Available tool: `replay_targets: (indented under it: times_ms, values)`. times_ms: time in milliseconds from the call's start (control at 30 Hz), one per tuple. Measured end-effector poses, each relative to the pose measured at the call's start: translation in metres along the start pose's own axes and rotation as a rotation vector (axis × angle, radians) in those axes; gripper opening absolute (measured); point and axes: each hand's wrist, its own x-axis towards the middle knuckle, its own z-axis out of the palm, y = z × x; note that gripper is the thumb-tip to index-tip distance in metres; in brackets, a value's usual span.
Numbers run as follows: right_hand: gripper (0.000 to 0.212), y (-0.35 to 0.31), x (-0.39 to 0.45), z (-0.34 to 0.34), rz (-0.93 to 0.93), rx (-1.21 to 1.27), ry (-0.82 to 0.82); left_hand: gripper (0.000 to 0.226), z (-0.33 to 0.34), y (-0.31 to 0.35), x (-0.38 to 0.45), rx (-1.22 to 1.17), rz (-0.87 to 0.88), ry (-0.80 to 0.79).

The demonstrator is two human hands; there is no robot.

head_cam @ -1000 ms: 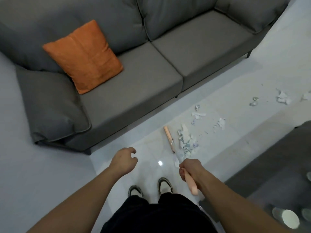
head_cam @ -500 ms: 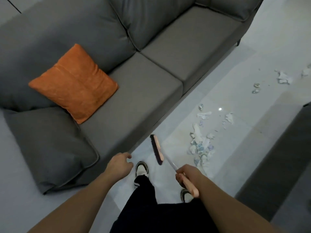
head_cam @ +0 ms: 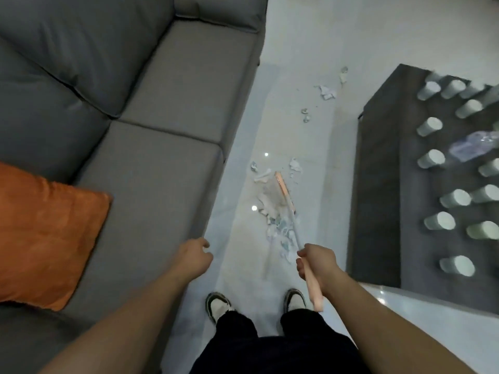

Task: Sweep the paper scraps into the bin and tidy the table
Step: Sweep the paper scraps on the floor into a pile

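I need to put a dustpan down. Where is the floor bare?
Bare floor lies between the sofa edge and the main scrap pile, and beyond the far scraps. The strip beside the broom is littered; the table is crowded with cups.

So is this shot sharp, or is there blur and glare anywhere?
Head view: dim and soft overall; the cups on the table smear with motion blur, the broom head is blurred, and two small glare spots shine on the floor.

On your left a grey sofa [head_cam: 151,109] carries an orange cushion [head_cam: 40,233] at its near end. Your two sneakers [head_cam: 218,306] stand on the pale tiled floor [head_cam: 297,36].
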Motion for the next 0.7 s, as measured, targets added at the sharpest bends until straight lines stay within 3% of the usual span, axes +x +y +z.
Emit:
replay_targets:
  times_ms: [333, 433, 567, 700]
  values:
    - [0.009, 0.019, 0.007, -0.036, 0.275, 0.488, 0.168, 0.040, 0.004, 0.139, 0.066, 0.269, 0.366, -0.120]
    - [0.010, 0.017, 0.016, -0.026, 0.352, 0.660, 0.243, 0.038, -0.009, 0.151, 0.076, 0.312, 0.400, -0.137]
    - [0.031, 0.010, 0.027, -0.009, 0.346, 0.716, 0.261, 0.040, -0.045, 0.150, 0.102, 0.423, 0.379, -0.116]
    - [0.036, -0.003, 0.035, 0.028, 0.388, 0.852, 0.217, 0.039, -0.072, 0.154, 0.134, 0.468, 0.346, -0.096]
